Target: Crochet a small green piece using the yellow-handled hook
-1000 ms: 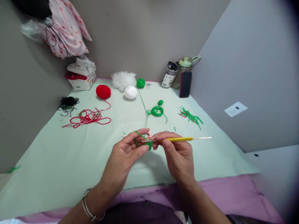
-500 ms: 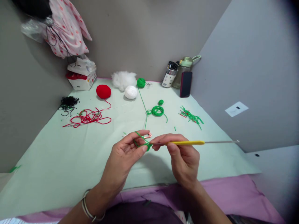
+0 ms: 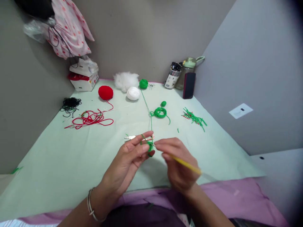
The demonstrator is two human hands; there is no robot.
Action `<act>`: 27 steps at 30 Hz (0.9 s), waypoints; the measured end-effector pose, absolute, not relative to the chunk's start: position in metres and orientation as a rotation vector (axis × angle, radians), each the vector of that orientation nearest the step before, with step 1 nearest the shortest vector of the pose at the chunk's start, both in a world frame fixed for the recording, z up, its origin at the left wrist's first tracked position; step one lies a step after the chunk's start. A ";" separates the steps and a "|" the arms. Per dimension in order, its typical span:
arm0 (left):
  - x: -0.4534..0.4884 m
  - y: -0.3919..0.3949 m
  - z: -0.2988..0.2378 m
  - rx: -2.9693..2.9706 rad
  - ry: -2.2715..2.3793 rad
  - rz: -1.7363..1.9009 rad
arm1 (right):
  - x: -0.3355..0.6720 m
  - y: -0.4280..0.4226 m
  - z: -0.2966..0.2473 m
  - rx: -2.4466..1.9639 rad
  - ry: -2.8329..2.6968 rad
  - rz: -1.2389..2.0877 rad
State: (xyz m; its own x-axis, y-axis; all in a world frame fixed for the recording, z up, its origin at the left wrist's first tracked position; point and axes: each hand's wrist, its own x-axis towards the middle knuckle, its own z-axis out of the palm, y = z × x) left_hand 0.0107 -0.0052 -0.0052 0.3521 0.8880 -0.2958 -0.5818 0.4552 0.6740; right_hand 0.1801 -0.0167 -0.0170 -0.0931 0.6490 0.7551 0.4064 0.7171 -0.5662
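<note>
My left hand (image 3: 129, 159) pinches a small green crochet piece (image 3: 149, 147) between thumb and fingers, with green yarn looped over the raised index finger. That yarn runs back to a green yarn ball (image 3: 143, 84) at the far edge. In my right hand (image 3: 181, 164) is a crochet hook (image 3: 186, 164) with a yellow handle, held like a pen and smeared by motion. Its front tip is close to the green piece; whether it sits in a stitch I cannot tell. Just behind my left fingers lie scissors (image 3: 130, 137), partly hidden by the hand.
A coil of green yarn (image 3: 160, 112) and a small green ball (image 3: 163, 103) lie beyond my hands. Green scraps (image 3: 194, 118) are to the right. Red yarn (image 3: 91, 119), black yarn (image 3: 71, 104), a red ball (image 3: 105, 92), a white ball (image 3: 133, 93) and stuffing (image 3: 126, 81) lie leftward. A phone (image 3: 189, 85) leans on a bottle (image 3: 181, 77).
The hook's handle end has swung down from level to a slant. My left hand has turned the green piece, and more of the scissors shows.
</note>
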 end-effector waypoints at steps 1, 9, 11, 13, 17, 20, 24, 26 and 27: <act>0.010 -0.005 -0.004 0.499 0.709 1.015 | 0.179 -0.015 -0.016 -0.841 -1.630 0.357; 0.011 -0.007 -0.005 0.742 0.836 1.127 | 0.173 -0.010 -0.013 -0.785 -1.468 0.657; 0.008 -0.006 -0.006 0.759 0.881 1.149 | 0.174 -0.012 -0.013 -0.793 -1.445 0.630; 0.005 -0.005 -0.006 0.769 0.904 1.163 | 0.177 -0.012 -0.014 -0.784 -1.394 0.686; 0.004 -0.005 -0.004 0.782 0.892 1.151 | 0.179 -0.009 -0.015 -0.740 -1.234 0.917; 0.007 -0.007 -0.006 0.819 0.831 1.115 | 0.177 -0.005 -0.015 -0.722 -1.272 0.961; 0.012 -0.009 -0.008 0.843 0.832 1.134 | 0.172 -0.006 -0.014 -0.783 -1.403 0.793; 0.014 -0.008 -0.008 0.803 0.839 1.167 | 0.171 -0.010 -0.014 -0.823 -1.497 0.632; 0.015 -0.008 -0.008 0.765 0.831 1.174 | 0.171 -0.012 -0.015 -0.843 -1.567 0.520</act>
